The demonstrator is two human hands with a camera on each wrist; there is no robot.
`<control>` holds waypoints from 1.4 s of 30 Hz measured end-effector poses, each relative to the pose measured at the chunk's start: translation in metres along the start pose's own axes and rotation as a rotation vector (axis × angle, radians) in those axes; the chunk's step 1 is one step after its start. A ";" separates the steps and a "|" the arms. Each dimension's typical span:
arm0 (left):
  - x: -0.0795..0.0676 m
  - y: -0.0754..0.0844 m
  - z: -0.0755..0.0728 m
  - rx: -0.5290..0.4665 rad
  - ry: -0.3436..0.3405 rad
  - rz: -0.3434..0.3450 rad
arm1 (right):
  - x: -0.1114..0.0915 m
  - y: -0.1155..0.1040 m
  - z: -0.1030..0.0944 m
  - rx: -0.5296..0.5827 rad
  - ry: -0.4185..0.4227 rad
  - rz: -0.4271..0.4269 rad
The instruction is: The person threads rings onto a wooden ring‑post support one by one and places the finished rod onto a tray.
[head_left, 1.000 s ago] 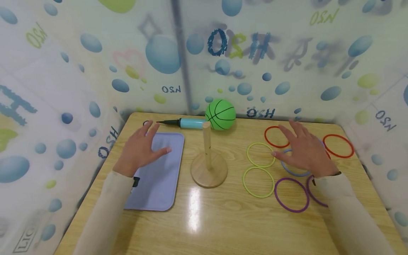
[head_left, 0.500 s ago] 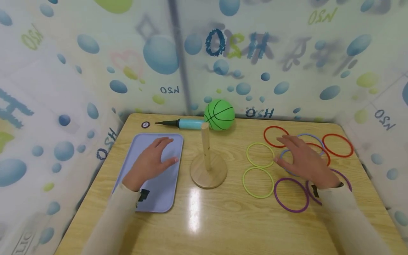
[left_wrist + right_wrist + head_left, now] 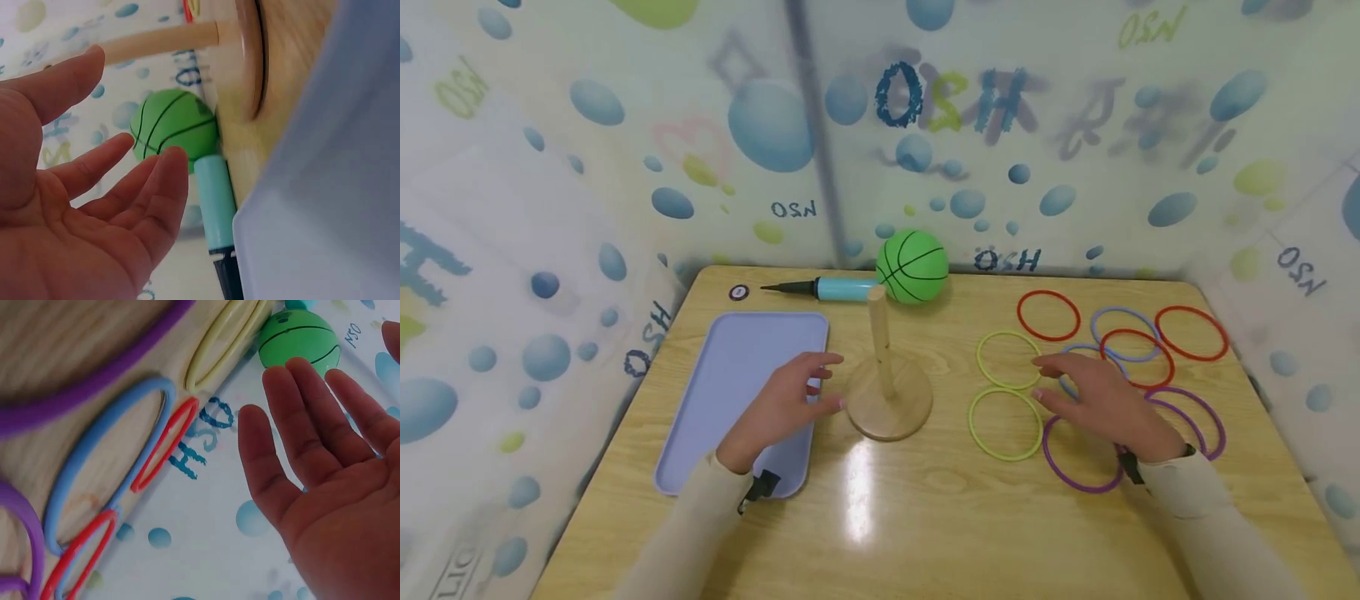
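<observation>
My left hand [image 3: 778, 408] hovers over the right side of a lavender tray [image 3: 722, 375], fingers relaxed and holding nothing. Its fingertips lie close to a wooden peg stand [image 3: 887, 417] with a round base and an upright post. My right hand [image 3: 1090, 396] hangs over the rings on the right, with loose fingers and nothing in them. Beneath and around it lie yellow rings [image 3: 1006, 457], a blue ring [image 3: 1093, 321], red rings [image 3: 1048, 339] and purple rings [image 3: 1078, 488]. In the right wrist view the palm [image 3: 356, 531] is bare.
Against the back wall sits a green ball [image 3: 913, 267] with black lines. A light-blue hand pump [image 3: 846, 289] with a black nozzle lies beside it. A small round dark-rimmed disc [image 3: 739, 292] rests behind the tray. Patterned walls enclose the wooden table [image 3: 925, 533].
My left hand has moved right and nearer to me, from over the tray toward the peg stand. The right hand has come slightly lower and left. The objects have stayed in place.
</observation>
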State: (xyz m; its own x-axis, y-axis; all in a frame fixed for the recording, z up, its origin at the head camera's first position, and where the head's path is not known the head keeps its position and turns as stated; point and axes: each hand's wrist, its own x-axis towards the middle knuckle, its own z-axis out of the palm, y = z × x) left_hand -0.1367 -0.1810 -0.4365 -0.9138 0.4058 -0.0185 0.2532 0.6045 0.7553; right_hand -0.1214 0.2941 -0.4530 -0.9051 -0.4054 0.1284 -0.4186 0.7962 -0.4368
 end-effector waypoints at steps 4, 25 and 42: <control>0.000 0.004 0.010 -0.083 -0.039 -0.061 | 0.000 -0.003 0.006 0.074 -0.046 0.023; 0.022 0.000 0.045 0.087 -0.085 -0.141 | 0.007 -0.007 0.022 0.207 -0.211 0.054; 0.022 -0.002 0.051 0.149 -0.079 -0.144 | 0.021 -0.008 0.034 0.124 -0.217 0.158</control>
State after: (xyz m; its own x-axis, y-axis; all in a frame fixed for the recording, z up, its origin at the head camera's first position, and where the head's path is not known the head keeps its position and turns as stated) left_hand -0.1415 -0.1384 -0.4716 -0.9176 0.3571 -0.1747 0.1716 0.7522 0.6362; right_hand -0.1344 0.2641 -0.4767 -0.9155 -0.3782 -0.1371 -0.2498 0.8016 -0.5432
